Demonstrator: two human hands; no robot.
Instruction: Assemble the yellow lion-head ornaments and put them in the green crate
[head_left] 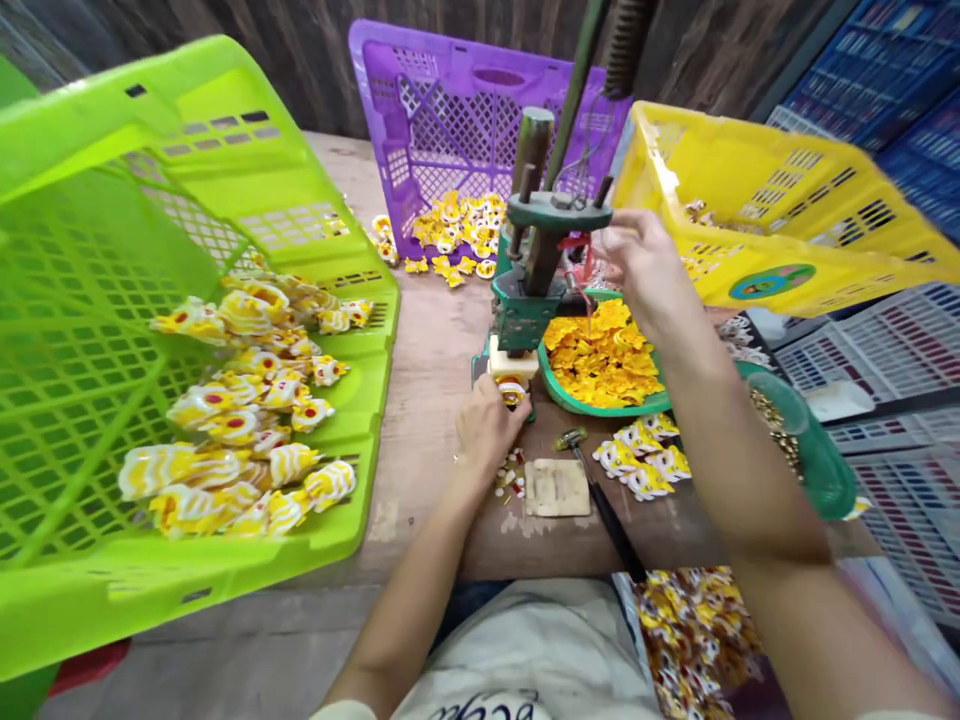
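Note:
In the middle of the table stands a green hand press [529,310] with a steel column and a pale block under its ram. My left hand [487,425] is closed at the base of the press, thumb and fingers on a small yellow-and-white plastic piece [511,390] under the block. My right hand [637,260] is raised beside the upper plate of the press, its fingers curled; what they grip is hidden. Red string [581,262] hangs next to those fingers. Right of the press, a green basin [559,393] holds yellow plastic pieces [604,355].
Left stands a tilted lime-green crate [352,400] of striped yellow-white pieces; behind are a purple crate [375,130] and a yellow crate [840,265]. A black-handled hammer [611,520], a worn pad [556,488] and white-yellow pieces [645,460] lie in front. Another green basin [832,470] holds small metal parts.

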